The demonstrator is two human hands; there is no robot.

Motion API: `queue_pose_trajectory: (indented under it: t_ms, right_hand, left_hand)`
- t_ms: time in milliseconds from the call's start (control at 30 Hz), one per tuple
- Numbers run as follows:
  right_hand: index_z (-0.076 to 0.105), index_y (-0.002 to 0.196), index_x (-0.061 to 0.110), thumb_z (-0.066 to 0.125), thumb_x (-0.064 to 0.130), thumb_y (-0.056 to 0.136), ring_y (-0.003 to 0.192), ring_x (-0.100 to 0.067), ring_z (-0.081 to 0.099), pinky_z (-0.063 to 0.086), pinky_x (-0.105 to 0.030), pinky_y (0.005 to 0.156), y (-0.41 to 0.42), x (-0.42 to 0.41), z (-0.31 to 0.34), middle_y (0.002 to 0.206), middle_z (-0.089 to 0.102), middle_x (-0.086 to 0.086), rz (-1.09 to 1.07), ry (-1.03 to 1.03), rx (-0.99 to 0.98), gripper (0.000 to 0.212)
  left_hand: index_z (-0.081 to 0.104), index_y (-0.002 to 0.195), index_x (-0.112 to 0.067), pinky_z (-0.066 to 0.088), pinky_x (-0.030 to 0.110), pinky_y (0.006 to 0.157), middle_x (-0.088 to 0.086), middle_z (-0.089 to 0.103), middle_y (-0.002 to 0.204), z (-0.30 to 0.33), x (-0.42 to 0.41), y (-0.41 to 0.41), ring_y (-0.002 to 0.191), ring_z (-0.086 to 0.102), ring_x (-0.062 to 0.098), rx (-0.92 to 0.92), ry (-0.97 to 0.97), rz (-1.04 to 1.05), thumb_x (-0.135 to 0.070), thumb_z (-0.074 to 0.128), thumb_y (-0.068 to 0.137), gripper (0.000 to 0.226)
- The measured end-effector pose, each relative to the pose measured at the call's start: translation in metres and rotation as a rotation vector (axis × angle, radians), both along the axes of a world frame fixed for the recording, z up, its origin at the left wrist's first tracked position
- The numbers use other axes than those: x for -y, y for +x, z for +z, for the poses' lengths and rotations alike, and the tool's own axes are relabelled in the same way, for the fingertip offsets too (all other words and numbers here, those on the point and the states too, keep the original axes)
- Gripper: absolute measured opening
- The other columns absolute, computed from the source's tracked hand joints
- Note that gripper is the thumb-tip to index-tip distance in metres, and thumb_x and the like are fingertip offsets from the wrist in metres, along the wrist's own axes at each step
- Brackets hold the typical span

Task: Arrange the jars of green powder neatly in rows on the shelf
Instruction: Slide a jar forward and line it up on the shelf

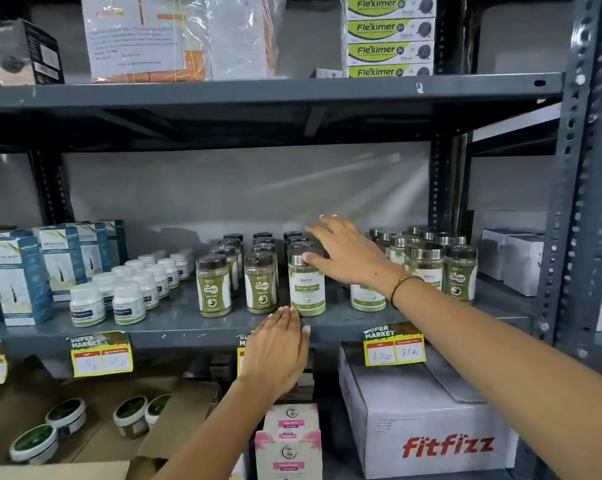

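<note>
Jars of green powder stand on the grey middle shelf (174,329). Dark-lidded jars (213,285) form three rows at the centre, running front to back. A light green jar with a silver lid (307,289) stands at the front of the right-hand row. My right hand (348,254) rests on that jar's lid, thumb against the lid, fingers spread and reaching over the jars behind it. My left hand (278,348) lies flat on the shelf's front edge just below the same jar, fingertips near its base. More silver-lidded jars (424,268) cluster to the right, partly hidden by my right forearm.
White pill bottles (128,296) and teal boxes (18,278) fill the shelf's left side. Yellow price tags (393,348) hang off the front edge. Below sit a white Fitfizz carton (431,424), pink boxes (289,441) and round tins (63,417). A steel upright (580,168) stands at the right.
</note>
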State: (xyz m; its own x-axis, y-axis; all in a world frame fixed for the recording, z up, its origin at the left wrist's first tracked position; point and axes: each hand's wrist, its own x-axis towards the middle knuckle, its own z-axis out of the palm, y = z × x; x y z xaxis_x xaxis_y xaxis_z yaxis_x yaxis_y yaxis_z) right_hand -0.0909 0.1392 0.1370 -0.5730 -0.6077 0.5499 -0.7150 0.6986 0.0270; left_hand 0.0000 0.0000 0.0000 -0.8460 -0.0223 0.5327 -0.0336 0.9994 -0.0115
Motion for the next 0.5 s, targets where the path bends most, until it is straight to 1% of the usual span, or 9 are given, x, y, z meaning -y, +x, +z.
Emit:
queue_pose_trajectory:
  t_ms: [67,133,300,400,500]
  right_hand:
    - [0.031,0.152,0.023,0.046,0.055,0.093,0.147,-0.031,0.02,0.03,-0.05,0.113,-0.004,0.004,0.002,0.161,0.023,-0.011,-0.017,0.031,0.033,0.069]
    - [0.035,0.151,0.022,0.047,0.058,0.091,0.143,-0.033,0.031,0.034,-0.05,0.111,-0.009,0.006,0.003,0.158,0.03,-0.012,-0.024,0.048,0.083,0.071]
    - [0.049,0.142,0.014,0.05,0.06,0.089,0.127,-0.031,0.051,0.044,-0.042,0.102,-0.021,0.012,0.004,0.141,0.054,-0.013,-0.009,0.081,0.13,0.07]
    - [0.058,0.129,0.013,0.05,0.065,0.086,0.113,-0.03,0.059,0.047,-0.039,0.092,-0.024,0.018,0.003,0.124,0.064,-0.011,-0.023,0.102,0.174,0.068]
    - [0.063,0.12,0.012,0.053,0.066,0.084,0.104,-0.031,0.062,0.051,-0.04,0.088,-0.026,0.023,0.003,0.113,0.067,-0.01,-0.034,0.097,0.168,0.066]
  left_hand:
    - [0.036,0.141,-0.005,0.026,0.031,0.114,0.012,0.045,0.146,0.001,0.0,-0.005,0.136,0.038,0.019,-0.043,0.061,0.014,-0.041,0.015,0.098,0.061]
    - [0.04,0.139,-0.004,0.028,0.032,0.113,0.012,0.047,0.144,0.0,-0.002,-0.009,0.134,0.04,0.02,-0.063,0.052,0.018,-0.04,0.016,0.098,0.059]
    - [0.043,0.136,-0.003,0.031,0.033,0.112,0.014,0.049,0.142,0.001,-0.002,-0.02,0.133,0.042,0.021,-0.066,0.045,0.027,-0.039,0.017,0.098,0.059]
    - [0.044,0.135,-0.001,0.031,0.033,0.112,0.015,0.05,0.14,0.001,-0.003,-0.024,0.133,0.042,0.022,-0.066,0.038,0.031,-0.039,0.017,0.098,0.059]
    - [0.045,0.134,-0.001,0.032,0.034,0.111,0.015,0.051,0.139,0.0,-0.003,-0.025,0.132,0.043,0.023,-0.069,0.038,0.039,-0.039,0.017,0.097,0.06]
